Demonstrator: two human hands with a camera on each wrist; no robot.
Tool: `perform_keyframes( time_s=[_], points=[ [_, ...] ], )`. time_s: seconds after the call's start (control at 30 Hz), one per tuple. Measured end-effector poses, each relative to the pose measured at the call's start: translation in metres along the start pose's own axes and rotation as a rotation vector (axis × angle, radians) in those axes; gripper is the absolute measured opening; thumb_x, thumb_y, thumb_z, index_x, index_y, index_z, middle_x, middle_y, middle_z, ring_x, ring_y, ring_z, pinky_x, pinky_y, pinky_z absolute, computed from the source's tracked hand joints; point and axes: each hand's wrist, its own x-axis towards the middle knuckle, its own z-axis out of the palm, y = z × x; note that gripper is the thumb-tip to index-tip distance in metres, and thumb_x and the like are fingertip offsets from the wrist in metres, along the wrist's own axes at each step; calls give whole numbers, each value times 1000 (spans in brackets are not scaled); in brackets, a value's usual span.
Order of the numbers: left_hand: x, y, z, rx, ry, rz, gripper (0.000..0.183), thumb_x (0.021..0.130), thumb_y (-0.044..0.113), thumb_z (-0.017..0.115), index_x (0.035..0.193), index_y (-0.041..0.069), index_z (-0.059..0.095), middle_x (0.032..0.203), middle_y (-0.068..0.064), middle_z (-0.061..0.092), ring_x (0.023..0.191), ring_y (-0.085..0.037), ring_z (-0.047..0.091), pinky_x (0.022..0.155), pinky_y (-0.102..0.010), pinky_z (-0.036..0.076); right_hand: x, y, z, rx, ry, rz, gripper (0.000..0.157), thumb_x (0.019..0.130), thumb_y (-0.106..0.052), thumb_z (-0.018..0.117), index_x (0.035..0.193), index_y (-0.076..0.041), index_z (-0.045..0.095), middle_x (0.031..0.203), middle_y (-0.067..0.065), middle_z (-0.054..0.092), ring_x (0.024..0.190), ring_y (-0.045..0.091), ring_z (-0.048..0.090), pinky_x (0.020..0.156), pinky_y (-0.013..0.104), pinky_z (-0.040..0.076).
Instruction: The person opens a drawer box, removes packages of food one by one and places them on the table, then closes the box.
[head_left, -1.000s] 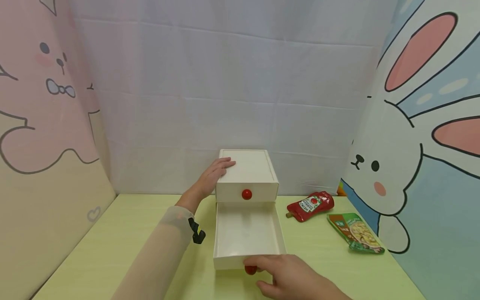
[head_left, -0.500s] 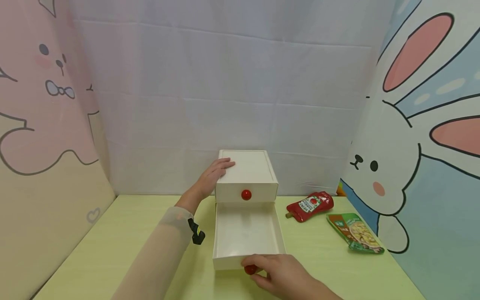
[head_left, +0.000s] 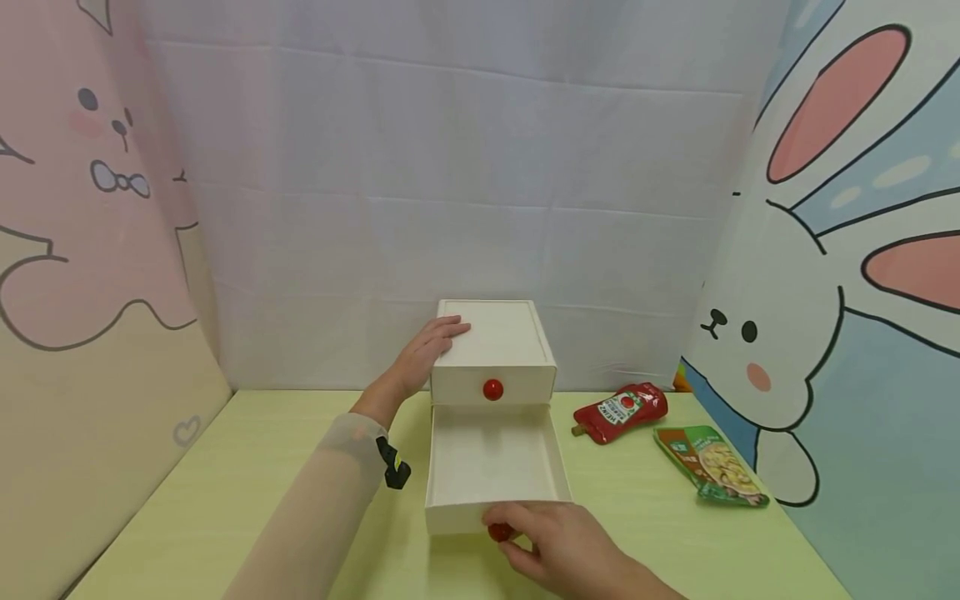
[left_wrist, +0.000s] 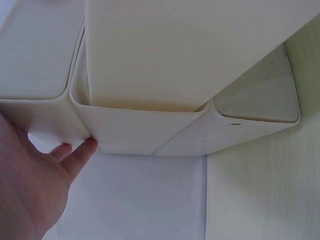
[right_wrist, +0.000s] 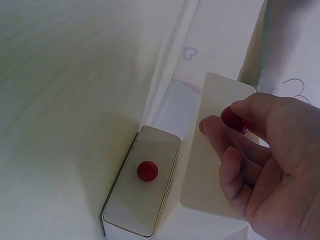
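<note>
A small white drawer unit [head_left: 495, 333] stands on the table with one drawer above another. Its middle drawer [head_left: 498, 458] is pulled out toward me, its white inside showing. My right hand [head_left: 566, 546] pinches the red round knob [head_left: 500, 532] on that drawer's front between thumb and fingers. My left hand [head_left: 418, 360] rests on the left edge of the unit's top with the fingers laid out. In the left wrist view its fingertips [left_wrist: 82, 152] touch the casing. The top drawer, with its red knob [head_left: 492, 389], is closed, as is the bottom drawer [right_wrist: 131, 200].
To the right of the unit lies a red Heinz ketchup pouch [head_left: 622, 412]. Nearer the right edge is a green food packet [head_left: 712, 467]. A white cloth wall [head_left: 480, 167] stands behind, and printed cartoon panels flank the light green table [head_left: 285, 483].
The right thumb has closed in against the red knob. The pulled-out drawer's front has shifted slightly back and up in the head view. The left hand has stayed still.
</note>
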Motion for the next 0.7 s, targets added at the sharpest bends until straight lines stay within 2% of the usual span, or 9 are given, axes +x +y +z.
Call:
perform_keyframes(
  time_s=[0.3,0.57,0.7],
  points=[
    [1,-1,1,1,4,-1,54,115,22,32,164,8,52,181,-8,30,171,-37,17,136,-66,14,4,2,1,-46,80,-39,32,100,-15,80,128,-26,70,110,-14,82,96,-5,76,82,23,64],
    [1,0,0,1,3,-12,54,115,22,32,163,8,53,181,-7,30,171,-35,17,137,-65,14,8,3,0,-23,19,33,33,101,-16,79,132,-27,70,116,-11,83,99,-2,76,87,28,66],
    [2,-1,0,1,6,-16,54,115,22,33,163,9,53,181,-7,31,171,-35,17,137,-65,14,11,5,1,-36,21,42,33,101,-17,80,131,-27,70,117,-11,83,100,-2,76,88,29,66]
  ],
)
